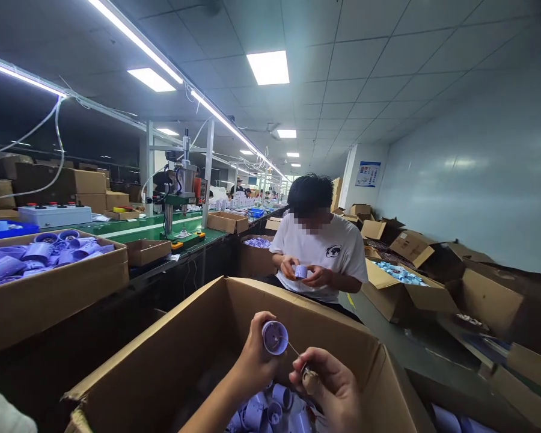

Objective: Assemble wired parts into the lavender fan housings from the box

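My left hand [258,355] is wrapped round a purple plastic cup-shaped housing [275,338], its open end turned toward me. Inside it, small details show at the bottom. A thin wire [294,349] runs from the housing to my right hand [333,388]. The fingers of that hand are closed on a small round metallic part [305,368]; a tan piece beside it at the fingertips is too unclear to name. Below both hands, several similar purple housings [282,396] lie in a large cardboard box [162,349].
Across the box a co-worker [318,246] holds another purple piece [301,272]. At left, a carton [54,300] full of purple housings stands by a green workbench [135,225] with a press machine [180,192]. Open cartons [401,294] line the right side.
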Demonstrator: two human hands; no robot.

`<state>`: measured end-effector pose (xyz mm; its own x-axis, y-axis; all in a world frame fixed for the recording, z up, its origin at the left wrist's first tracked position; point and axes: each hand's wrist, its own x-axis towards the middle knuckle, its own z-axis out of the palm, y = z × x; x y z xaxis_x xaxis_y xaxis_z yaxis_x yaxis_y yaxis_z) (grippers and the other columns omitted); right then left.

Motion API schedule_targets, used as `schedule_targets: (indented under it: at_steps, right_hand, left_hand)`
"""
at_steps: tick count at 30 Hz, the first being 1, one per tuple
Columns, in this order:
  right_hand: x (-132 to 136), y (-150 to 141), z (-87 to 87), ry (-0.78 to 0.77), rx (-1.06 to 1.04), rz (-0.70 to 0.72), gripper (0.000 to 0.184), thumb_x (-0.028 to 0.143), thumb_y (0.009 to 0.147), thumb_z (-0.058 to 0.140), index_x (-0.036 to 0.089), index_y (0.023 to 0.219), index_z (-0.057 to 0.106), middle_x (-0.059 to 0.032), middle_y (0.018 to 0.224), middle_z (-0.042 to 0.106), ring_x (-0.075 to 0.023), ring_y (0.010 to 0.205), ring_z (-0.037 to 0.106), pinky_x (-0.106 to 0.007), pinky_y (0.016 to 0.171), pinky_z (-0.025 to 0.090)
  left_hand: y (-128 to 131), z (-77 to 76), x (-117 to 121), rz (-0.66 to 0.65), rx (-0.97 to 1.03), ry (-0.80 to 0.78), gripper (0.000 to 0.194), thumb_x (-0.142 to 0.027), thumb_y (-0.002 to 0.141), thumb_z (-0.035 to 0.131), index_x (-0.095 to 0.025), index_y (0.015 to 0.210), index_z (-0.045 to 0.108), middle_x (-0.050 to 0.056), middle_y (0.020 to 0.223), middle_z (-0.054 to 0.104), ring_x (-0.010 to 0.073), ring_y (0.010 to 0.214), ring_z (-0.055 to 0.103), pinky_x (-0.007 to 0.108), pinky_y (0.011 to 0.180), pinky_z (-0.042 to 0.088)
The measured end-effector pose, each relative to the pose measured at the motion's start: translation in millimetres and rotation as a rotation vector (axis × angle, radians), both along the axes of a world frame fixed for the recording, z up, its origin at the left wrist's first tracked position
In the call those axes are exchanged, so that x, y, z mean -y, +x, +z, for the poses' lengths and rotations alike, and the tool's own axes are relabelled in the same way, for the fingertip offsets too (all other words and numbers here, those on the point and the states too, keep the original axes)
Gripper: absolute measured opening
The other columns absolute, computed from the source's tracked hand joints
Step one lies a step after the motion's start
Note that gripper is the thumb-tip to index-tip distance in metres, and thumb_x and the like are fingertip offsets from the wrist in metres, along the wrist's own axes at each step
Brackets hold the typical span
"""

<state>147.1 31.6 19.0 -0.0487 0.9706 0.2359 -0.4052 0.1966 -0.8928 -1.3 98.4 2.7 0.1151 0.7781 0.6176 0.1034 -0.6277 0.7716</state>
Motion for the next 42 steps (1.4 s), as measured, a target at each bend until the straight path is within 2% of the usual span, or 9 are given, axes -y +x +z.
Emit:
schedule_targets:
  at_steps: [4,10,18,23,29,34,36,38,42]
  right_hand:
    - [-2.0,-1.3,-3.4,0.044,0.034,-0.013,0.032,0.042,0.059,0.084,0.021,0.079,0.07,-0.0039,0.077,0.072,-0.0178,0.071,0.068,-0.029,0.071,0.053]
    - [-5.7,-6.1,-8.6,0.083,0.066,-0.047,0.031,0.042,0.06,0.083,0.019,0.078,0.071,-0.0047,0.075,0.071,-0.018,0.07,0.067,-0.029,0.07,0.053]
    - [-4.5,-5.4,-9.2,0.069,0.154,0.0,0.032,0.047,0.062,0.08,0.019,0.077,0.072,-0.005,0.076,0.068,-0.0163,0.067,0.063,-0.028,0.068,0.051]
    - [-6.7,-6.2,-12.5,0.057,0.185,-0.013,0.034,0.047,0.062,0.08,0.019,0.078,0.071,-0.0032,0.073,0.066,-0.0165,0.073,0.061,-0.027,0.071,0.049]
    - [-7.5,-7.6,-13.0,0.01,0.188,0.074,0.036,0.045,0.06,0.082,0.018,0.081,0.069,-0.0019,0.072,0.065,-0.0145,0.07,0.06,-0.026,0.068,0.048]
    - [-10.7,-4.8,-12.1,-0.025,0.224,0.148,0.035,0.042,0.062,0.081,0.018,0.085,0.068,-0.0016,0.076,0.066,-0.0143,0.072,0.06,-0.025,0.069,0.047]
    - [-12.8,-4.1,-13.1,-0.008,0.236,0.095,0.037,0.042,0.062,0.081,0.018,0.088,0.067,-0.0024,0.079,0.067,-0.0163,0.077,0.062,-0.026,0.073,0.048]
    - [-14.4,-4.4,-15.0,0.032,0.265,-0.041,0.038,0.045,0.065,0.077,0.019,0.092,0.066,-0.003,0.079,0.068,-0.0184,0.077,0.063,-0.028,0.073,0.049]
    - [-14.0,-7.0,-17.3,0.311,0.561,-0.502,0.014,0.033,0.075,0.066,0.022,0.085,0.068,-0.0046,0.083,0.064,-0.0204,0.078,0.06,-0.031,0.074,0.049]
  left_hand:
    - [4.1,1.7,0.8,0.004,-0.021,0.072,0.05,-0.009,0.057,0.067,-0.021,0.103,0.053,0.005,0.102,0.051,0.0221,0.091,0.052,0.034,0.079,0.044]
    - [7.3,3.1,-2.6,0.143,-0.014,0.099,0.041,-0.015,0.05,0.076,-0.021,0.08,0.049,0.001,0.085,0.048,0.0185,0.076,0.048,0.029,0.066,0.042]
    - [5.4,-6.0,-8.4,0.245,-0.037,0.135,0.04,-0.015,0.058,0.072,-0.022,0.087,0.046,0.002,0.092,0.046,0.0195,0.082,0.05,0.031,0.071,0.044]
    - [2.5,-6.5,-8.2,0.2,-0.087,0.196,0.042,-0.013,0.061,0.071,-0.023,0.095,0.048,0.007,0.106,0.053,0.0238,0.097,0.054,0.036,0.08,0.046]
    - [3.1,-10.7,-10.0,0.212,-0.134,0.298,0.047,-0.008,0.064,0.063,-0.024,0.105,0.047,0.004,0.098,0.056,0.0187,0.083,0.06,0.032,0.069,0.052]
    - [4.3,-13.4,-8.3,0.152,-0.171,0.442,0.052,-0.003,0.062,0.059,-0.025,0.107,0.043,0.005,0.103,0.055,0.0202,0.092,0.058,0.033,0.075,0.052]
    - [4.9,-12.8,-5.1,0.108,-0.204,0.472,0.058,-0.003,0.061,0.058,-0.024,0.113,0.04,0.007,0.108,0.054,0.0215,0.097,0.057,0.035,0.077,0.053]
    - [6.3,-11.0,-1.3,0.105,-0.246,0.483,0.06,-0.003,0.061,0.057,-0.023,0.115,0.04,0.009,0.108,0.054,0.0225,0.099,0.055,0.036,0.079,0.052]
    - [11.2,-5.7,6.7,0.213,-0.375,0.474,0.042,-0.008,0.063,0.062,-0.021,0.102,0.049,0.006,0.096,0.062,0.0229,0.091,0.057,0.038,0.081,0.048]
